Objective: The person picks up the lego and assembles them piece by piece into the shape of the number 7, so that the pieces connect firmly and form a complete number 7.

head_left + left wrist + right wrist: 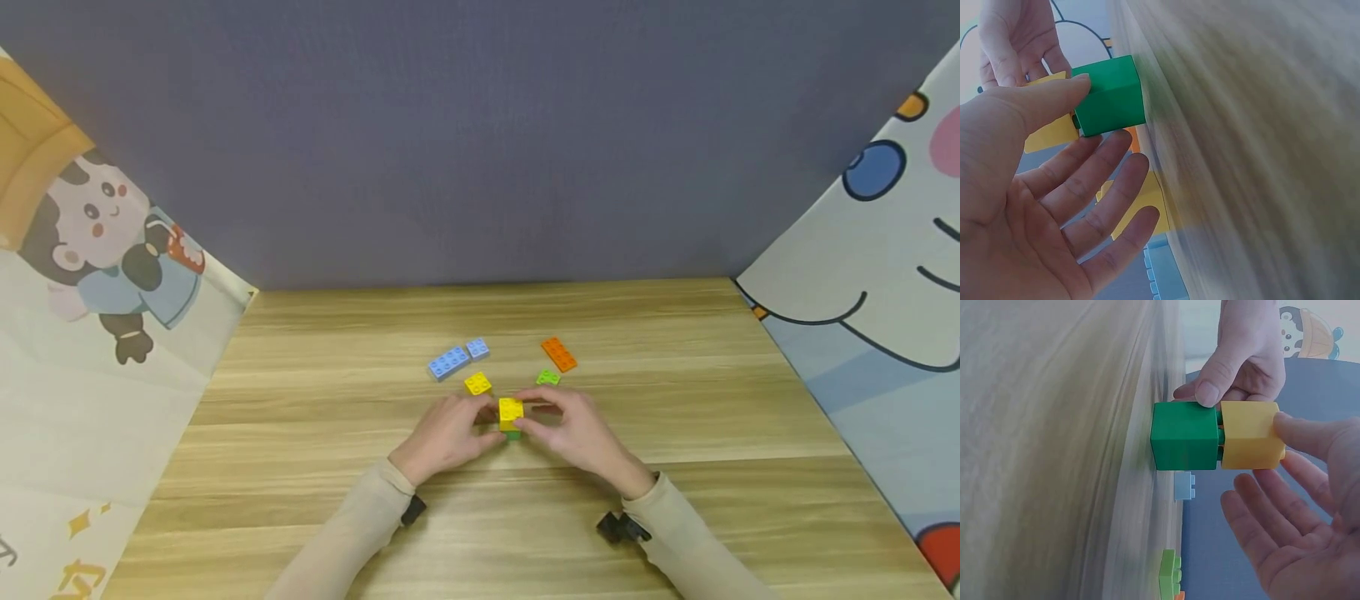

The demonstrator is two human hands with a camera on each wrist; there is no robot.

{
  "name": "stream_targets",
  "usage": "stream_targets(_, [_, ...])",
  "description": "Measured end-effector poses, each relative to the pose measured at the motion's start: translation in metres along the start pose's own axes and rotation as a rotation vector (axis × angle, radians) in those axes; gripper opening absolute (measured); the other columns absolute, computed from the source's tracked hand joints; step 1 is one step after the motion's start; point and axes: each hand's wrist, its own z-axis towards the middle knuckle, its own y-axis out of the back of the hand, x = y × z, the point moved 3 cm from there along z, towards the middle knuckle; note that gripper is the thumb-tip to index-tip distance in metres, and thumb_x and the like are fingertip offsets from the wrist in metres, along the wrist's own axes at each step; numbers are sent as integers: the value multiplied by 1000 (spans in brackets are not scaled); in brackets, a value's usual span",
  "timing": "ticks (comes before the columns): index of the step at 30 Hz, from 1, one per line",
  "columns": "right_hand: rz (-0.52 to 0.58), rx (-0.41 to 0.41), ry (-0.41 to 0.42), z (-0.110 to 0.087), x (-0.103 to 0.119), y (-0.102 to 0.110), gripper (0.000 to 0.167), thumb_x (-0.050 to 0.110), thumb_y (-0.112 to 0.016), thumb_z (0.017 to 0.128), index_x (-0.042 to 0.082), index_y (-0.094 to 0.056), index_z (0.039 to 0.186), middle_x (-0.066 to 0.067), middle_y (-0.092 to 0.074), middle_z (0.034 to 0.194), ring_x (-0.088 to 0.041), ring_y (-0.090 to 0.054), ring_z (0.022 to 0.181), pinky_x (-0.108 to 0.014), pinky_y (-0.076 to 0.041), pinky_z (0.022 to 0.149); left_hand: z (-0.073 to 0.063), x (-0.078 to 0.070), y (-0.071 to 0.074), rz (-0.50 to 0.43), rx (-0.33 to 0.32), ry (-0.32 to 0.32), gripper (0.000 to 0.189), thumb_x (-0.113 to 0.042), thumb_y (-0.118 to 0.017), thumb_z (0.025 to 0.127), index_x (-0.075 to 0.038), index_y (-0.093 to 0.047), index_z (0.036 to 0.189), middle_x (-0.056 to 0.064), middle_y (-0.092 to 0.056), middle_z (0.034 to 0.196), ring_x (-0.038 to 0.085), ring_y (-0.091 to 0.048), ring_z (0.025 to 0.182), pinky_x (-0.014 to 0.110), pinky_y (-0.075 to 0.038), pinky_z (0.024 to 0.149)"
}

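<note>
A green building brick (1185, 436) stands on the table with a yellow brick (1250, 435) right above it. Studs of the green one show in a narrow gap between the two in the right wrist view. My left hand (448, 432) pinches the green brick between thumb and fingers, its other fingers spread loosely. From the other side, my right hand (581, 433) holds the yellow brick (511, 410) between thumb and fingers. Seen from the head, the yellow brick covers most of the green one (513, 435).
Just beyond my left hand lies a second yellow brick (477, 383). Behind it are a long blue brick (448, 363) and a small blue one (477, 348). A lime green brick (548, 377) and an orange brick (558, 354) lie beyond my right hand. A grey wall (480, 167) borders the table's back.
</note>
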Motion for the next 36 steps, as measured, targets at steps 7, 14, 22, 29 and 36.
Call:
stream_targets(7, [32,10,24,-1,-2,-1,36,14,-87,90,14,-77,125,-2,-79,124,-23,-75,114,-39,-62,100,2,-1,-3,-4,4,-2,37,-37,-82,95,-11,-74,122,4,-82,113,21,-78,104,38,-63,90])
stream_targets(14, [42,2,-4,-2,-7,0,35,15,-85,92,13,-77,126,-4,-78,125,-24,-76,113,-38,-63,98,3,-1,-3,-1,1,-9,35,-35,-81,96,-12,-74,120,5,-82,112,22,-78,104,39,-63,89])
stream_targets(22, [60,-21,-31,-2,-5,0,34,12,-87,89,13,-79,122,-3,-79,124,-24,-76,114,-36,-63,98,6,-2,-2,5,-3,-14,34,-35,-80,96,-12,-75,121,3,-82,113,20,-78,103,38,-63,88])
stream_targets(29, [47,-63,-4,-2,-1,-6,32,6,-87,87,7,-79,119,-10,-80,119,-26,-79,104,-37,-65,90,4,0,-2,11,-17,-17,36,-35,-81,95,-12,-77,123,2,-82,111,20,-77,101,38,-63,87])
stream_targets(36, [-11,-16,-16,3,3,-5,28,6,-84,91,9,-77,117,-9,-80,118,-24,-79,100,-34,-66,88,3,1,-1,-1,-16,-9,38,-32,-83,94,-11,-76,125,3,-82,108,20,-78,96,38,-62,85])
